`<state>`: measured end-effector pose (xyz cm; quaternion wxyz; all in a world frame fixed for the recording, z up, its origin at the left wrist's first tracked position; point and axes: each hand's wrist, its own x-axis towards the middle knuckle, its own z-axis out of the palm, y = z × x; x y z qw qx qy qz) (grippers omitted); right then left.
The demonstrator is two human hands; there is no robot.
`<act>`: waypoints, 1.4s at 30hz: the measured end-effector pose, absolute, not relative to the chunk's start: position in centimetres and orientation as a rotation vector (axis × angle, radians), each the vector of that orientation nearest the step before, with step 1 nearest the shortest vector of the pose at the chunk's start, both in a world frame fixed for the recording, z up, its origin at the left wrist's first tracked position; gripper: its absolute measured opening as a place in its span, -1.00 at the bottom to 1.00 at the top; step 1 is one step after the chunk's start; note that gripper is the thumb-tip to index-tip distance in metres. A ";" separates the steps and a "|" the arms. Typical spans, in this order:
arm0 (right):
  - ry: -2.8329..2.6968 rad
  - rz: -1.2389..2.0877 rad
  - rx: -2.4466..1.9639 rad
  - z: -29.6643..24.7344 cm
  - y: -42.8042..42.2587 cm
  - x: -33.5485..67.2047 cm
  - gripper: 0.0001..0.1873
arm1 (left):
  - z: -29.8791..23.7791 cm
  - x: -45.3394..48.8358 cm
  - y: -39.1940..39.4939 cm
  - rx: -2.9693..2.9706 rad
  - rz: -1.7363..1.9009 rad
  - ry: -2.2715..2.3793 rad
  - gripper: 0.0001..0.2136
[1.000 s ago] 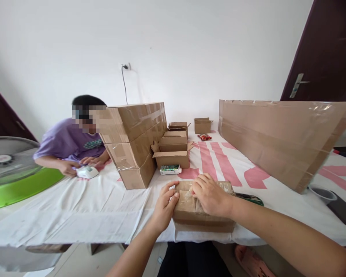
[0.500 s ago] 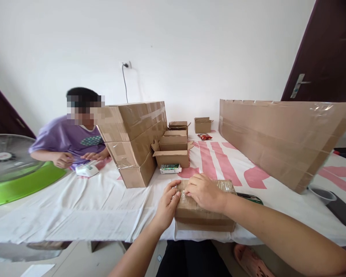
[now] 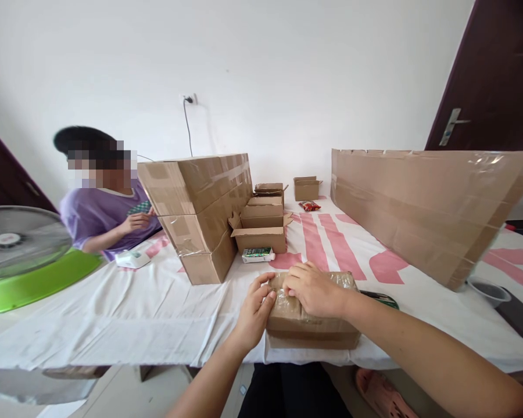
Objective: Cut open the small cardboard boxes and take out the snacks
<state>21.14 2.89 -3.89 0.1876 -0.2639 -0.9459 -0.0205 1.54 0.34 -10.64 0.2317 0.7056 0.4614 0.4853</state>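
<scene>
A small cardboard box [image 3: 314, 334] rests on the cloth right in front of me, with shiny, wrinkled clear packing tape [image 3: 286, 306] across its top. Round the box's left end, my left hand [image 3: 255, 310] is closed, thumb at the top edge. My right hand [image 3: 311, 290] lies over the top, fingers curled and pinched at the tape; their tips are partly hidden. Just right of the box, a dark and green tool [image 3: 381, 299] shows in part behind my right forearm.
Stacked taped boxes [image 3: 211, 232] form a wall on the left; a large cardboard panel [image 3: 418, 203] stands right. Between them are open boxes [image 3: 259, 238], a small green-white carton [image 3: 258, 254] and a red packet [image 3: 309, 206]. A co-worker [image 3: 108, 215] sits left near a green fan [image 3: 47, 281].
The co-worker has leaned left and turned, lifting a hand off the white device on the table. My hands and the box have barely shifted.
</scene>
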 end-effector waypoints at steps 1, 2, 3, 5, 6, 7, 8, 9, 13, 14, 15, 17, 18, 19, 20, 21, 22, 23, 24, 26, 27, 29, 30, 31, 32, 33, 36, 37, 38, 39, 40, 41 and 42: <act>-2.671 -0.039 -0.745 -3.8 2.9 21.2 -0.90 | -10.6 1.6 0.3 1.936 1.330 1.276 -0.70; -2.678 -0.021 -0.751 -3.6 2.8 21.3 -0.90 | -10.5 1.7 0.2 1.933 1.325 1.282 -0.70; -2.684 -0.006 -0.763 -3.5 2.8 21.4 -0.89 | -10.4 1.8 0.1 1.934 1.321 1.286 -0.70; -2.697 0.019 -0.780 -3.4 2.8 21.6 -0.88 | -10.3 1.9 0.0 1.945 1.322 1.294 -0.70; -2.706 0.030 -0.778 -3.3 2.9 21.7 -0.87 | -10.2 1.9 -0.1 1.954 1.325 1.297 -0.70; -2.718 0.042 -0.767 -3.3 2.9 21.7 -0.86 | -10.2 1.9 -0.1 1.964 1.327 1.298 -0.70; -2.728 0.055 -0.749 -3.3 3.0 21.8 -0.86 | -10.2 1.9 -0.1 1.974 1.329 1.297 -0.70; -2.736 0.071 -0.727 -3.2 3.1 21.9 -0.86 | -10.3 1.9 -0.1 1.984 1.328 1.295 -0.70; -2.739 0.142 -0.691 -3.0 3.1 22.1 -0.85 | -10.5 1.9 0.0 2.004 1.319 1.294 -0.71; -2.737 0.156 -0.691 -2.9 3.1 22.2 -0.84 | -10.4 1.9 0.0 2.004 1.318 1.298 -0.71; -2.736 0.168 -0.692 -2.9 3.1 22.2 -0.84 | -10.4 1.9 0.0 2.002 1.316 1.303 -0.71; -2.734 0.190 -0.694 -2.7 3.0 22.3 -0.83 | -10.3 2.0 -0.2 1.994 1.306 1.316 -0.71; -2.735 0.202 -0.694 -2.6 2.9 22.4 -0.83 | -10.2 2.0 -0.2 1.990 1.300 1.324 -0.71; -2.738 0.213 -0.695 -2.6 2.9 22.4 -0.83 | -10.1 2.1 -0.3 1.988 1.294 1.332 -0.71; -2.742 0.224 -0.694 -2.5 2.9 22.4 -0.83 | -10.0 2.2 -0.4 1.987 1.289 1.339 -0.71; -2.746 0.233 -0.694 -2.5 2.9 22.4 -0.84 | -10.0 2.2 -0.4 1.987 1.286 1.344 -0.71; -2.748 0.237 -0.693 -2.4 2.9 22.5 -0.85 | -9.9 2.2 -0.5 1.988 1.286 1.349 -0.71; -2.748 0.239 -0.688 -2.4 2.9 22.5 -0.85 | -9.9 2.3 -0.5 1.989 1.286 1.352 -0.71; -2.745 0.240 -0.681 -2.4 2.8 22.5 -0.86 | -9.9 2.3 -0.5 1.990 1.287 1.353 -0.71; -2.731 0.244 -0.661 -2.5 2.8 22.6 -0.87 | -9.9 2.2 -0.6 1.991 1.295 1.349 -0.71; -2.714 0.249 -0.653 -2.6 2.8 22.7 -0.86 | -10.0 2.2 -0.6 1.987 1.304 1.347 -0.71; -2.663 0.280 -0.633 -2.7 2.7 23.0 -0.83 | -10.1 2.2 -0.5 1.967 1.323 1.339 -0.72; -2.622 0.301 -0.635 -2.7 2.8 23.2 -0.82 | -10.1 2.2 -0.4 1.952 1.334 1.333 -0.72; -2.569 0.325 -0.649 -2.7 2.8 23.5 -0.81 | -10.1 2.2 -0.3 1.937 1.343 1.321 -0.72; -2.507 0.350 -0.676 -2.7 2.8 23.8 -0.77 | -10.1 2.3 -0.2 1.923 1.350 1.306 -0.73; -2.447 0.374 -0.709 -2.7 2.9 24.1 -0.69 | -10.2 2.3 -0.1 1.912 1.354 1.291 -0.73; -2.381 0.385 -0.734 -2.7 3.0 24.3 -0.48 | -10.2 2.4 0.0 1.892 1.350 1.266 -0.73; -2.414 0.366 -0.692 -2.8 3.0 24.2 -0.48 | -10.2 2.4 -0.1 1.892 1.342 1.263 -0.73; -2.455 0.330 -0.639 -3.0 3.1 23.9 -0.52 | -10.2 2.4 -0.1 1.893 1.335 1.262 -0.73; -2.494 0.286 -0.583 -3.2 3.1 23.5 -0.60 | -10.2 2.5 -0.1 1.897 1.329 1.260 -0.73; -2.522 0.232 -0.534 -3.5 3.1 23.1 -0.71 | -10.3 2.5 -0.1 1.902 1.325 1.259 -0.73; -2.539 0.170 -0.497 -3.7 3.1 22.7 -0.82 | -10.2 2.5 -0.2 1.906 1.324 1.259 -0.73; -2.550 0.100 -0.474 -4.0 3.2 22.3 -0.89 | -10.2 2.5 -0.2 1.910 1.323 1.261 -0.73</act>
